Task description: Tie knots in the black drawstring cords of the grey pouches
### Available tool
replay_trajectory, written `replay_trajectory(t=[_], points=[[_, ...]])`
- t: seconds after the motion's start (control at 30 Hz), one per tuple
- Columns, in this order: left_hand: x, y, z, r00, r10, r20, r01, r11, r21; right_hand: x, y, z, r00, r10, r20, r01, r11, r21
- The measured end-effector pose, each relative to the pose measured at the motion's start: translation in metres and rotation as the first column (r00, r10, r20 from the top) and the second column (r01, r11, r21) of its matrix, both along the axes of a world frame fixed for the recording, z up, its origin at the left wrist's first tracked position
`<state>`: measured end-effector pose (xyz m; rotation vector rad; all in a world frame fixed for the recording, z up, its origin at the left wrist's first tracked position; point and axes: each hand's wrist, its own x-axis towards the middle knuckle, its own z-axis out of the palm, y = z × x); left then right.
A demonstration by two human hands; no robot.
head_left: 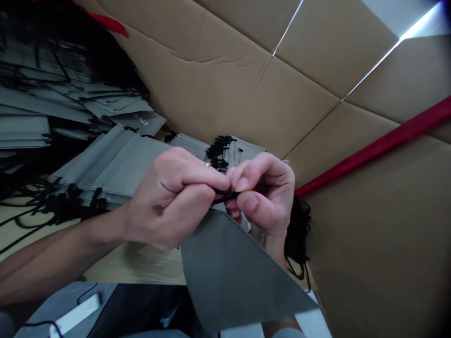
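Black cord (223, 196) + grey non-woven bag (232, 267), your L hand (165, 199) & R hand (266, 190)
Fingers (243, 187) pressed together, pinching cord; bag hangs just below fingers, stacked bags (112, 164) beyond. Keep pinch snug.

head camera looks down, close above the hands (183, 197)
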<state>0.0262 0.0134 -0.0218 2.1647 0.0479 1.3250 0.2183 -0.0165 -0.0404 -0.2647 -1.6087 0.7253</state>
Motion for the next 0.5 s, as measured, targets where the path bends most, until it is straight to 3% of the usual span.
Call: replay_trajectory(t=[0.17,0.5], points=[[-0.003,0.003,0.014,0.989,0.097,-0.110,-0.085,0.990,0.111,0.022,-0.013,0.012,0.968,-0.152,0.200,0.178,0.976,-0.123],[-0.014,0.005,0.021,0.914,0.055,-0.402,-0.125,0.981,-0.150,0.031,-0.034,0.028,0.853,-0.412,0.321,0.423,0.905,0.038]])
